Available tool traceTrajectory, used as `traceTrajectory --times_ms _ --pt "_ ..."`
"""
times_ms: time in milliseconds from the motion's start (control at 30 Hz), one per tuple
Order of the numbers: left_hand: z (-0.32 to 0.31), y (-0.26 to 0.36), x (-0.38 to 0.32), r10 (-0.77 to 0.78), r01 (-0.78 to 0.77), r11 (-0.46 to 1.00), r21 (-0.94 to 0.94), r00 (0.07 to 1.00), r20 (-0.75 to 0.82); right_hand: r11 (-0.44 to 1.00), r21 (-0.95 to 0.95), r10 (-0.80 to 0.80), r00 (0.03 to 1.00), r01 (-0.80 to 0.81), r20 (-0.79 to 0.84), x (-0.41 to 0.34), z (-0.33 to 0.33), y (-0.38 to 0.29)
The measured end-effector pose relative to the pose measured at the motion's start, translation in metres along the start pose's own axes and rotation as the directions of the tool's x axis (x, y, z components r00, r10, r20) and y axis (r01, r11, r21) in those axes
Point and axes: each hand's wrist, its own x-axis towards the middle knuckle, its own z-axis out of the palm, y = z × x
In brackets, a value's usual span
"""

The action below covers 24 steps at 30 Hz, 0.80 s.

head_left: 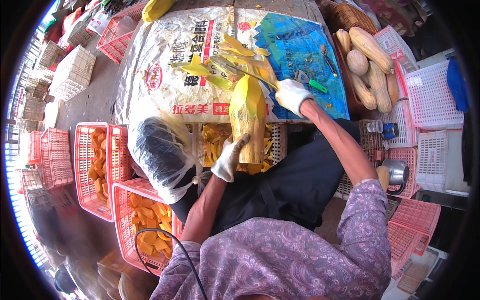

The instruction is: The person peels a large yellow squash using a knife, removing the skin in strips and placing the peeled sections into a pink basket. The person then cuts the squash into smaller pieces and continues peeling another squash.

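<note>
A long pumpkin lies across the near edge of the sack-covered table, its far part pared to yellow flesh and its near part in mottled tan rind. My left hand, in a soiled white glove, grips its near end from the left side. In my gloved right hand is a knife, its blade crossing the far, peeled end of the pumpkin. Strips of yellow peel are heaped just beyond the blade. Right of the knife lies a peeler with a green handle.
A dark-handled tool lies on the blue sack. Whole pumpkins fill a crate at right. Pink baskets of orange pumpkin chunks stand at left. Below the table edge, a crate holds peelings. Clear plastic wraps my knee.
</note>
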Motion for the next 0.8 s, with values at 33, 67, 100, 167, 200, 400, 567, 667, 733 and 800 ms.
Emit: traceTrajectory --times_ms 33,67,100,167,200,400,567,667,733,800 --pt "-0.005 -0.001 0.0 0.005 -0.005 1.0 0.019 1.0 -0.002 1.0 0.009 0.029 1.0 -0.029 0.006 -0.013 0.0 0.002" --pt "-0.009 -0.003 0.0 0.018 -0.018 1.0 0.007 1.0 0.025 1.0 -0.021 0.007 1.0 -0.007 0.0 -0.023 0.0 0.004" --pt "-0.013 -0.004 0.0 0.02 -0.02 1.0 0.001 0.999 0.031 0.999 -0.053 0.0 1.0 0.001 0.023 -0.031 0.0 0.005" --pt "-0.018 -0.006 -0.001 0.034 -0.035 0.999 0.007 0.997 0.073 0.998 -0.067 0.018 1.0 -0.016 0.024 -0.038 -0.001 0.006" --pt "-0.02 -0.006 0.0 0.019 -0.021 0.999 0.039 0.998 0.057 0.998 -0.064 0.027 0.999 -0.025 0.031 -0.038 0.0 0.006" --pt "-0.026 -0.005 0.001 0.018 -0.024 0.993 0.115 0.999 0.05 0.997 0.056 -0.064 0.995 0.06 0.076 0.0 -0.003 0.008" --pt "-0.022 0.002 -0.008 -0.027 0.027 0.993 0.116 1.0 -0.002 0.985 0.155 -0.113 0.962 0.075 0.249 0.057 -0.009 0.017" --pt "-0.023 0.006 -0.011 -0.079 0.08 0.993 0.09 0.997 -0.017 0.815 0.544 -0.042 0.917 -0.198 0.397 0.055 -0.012 0.028" --pt "-0.027 0.008 -0.011 -0.097 0.098 0.992 0.075 0.995 -0.011 0.64 0.66 0.009 0.863 -0.393 0.505 0.041 -0.016 0.039" --pt "-0.031 0.009 -0.008 -0.129 0.126 0.991 0.05 0.991 0.044 0.868 0.486 -0.074 0.941 -0.102 0.33 0.028 -0.022 0.047"
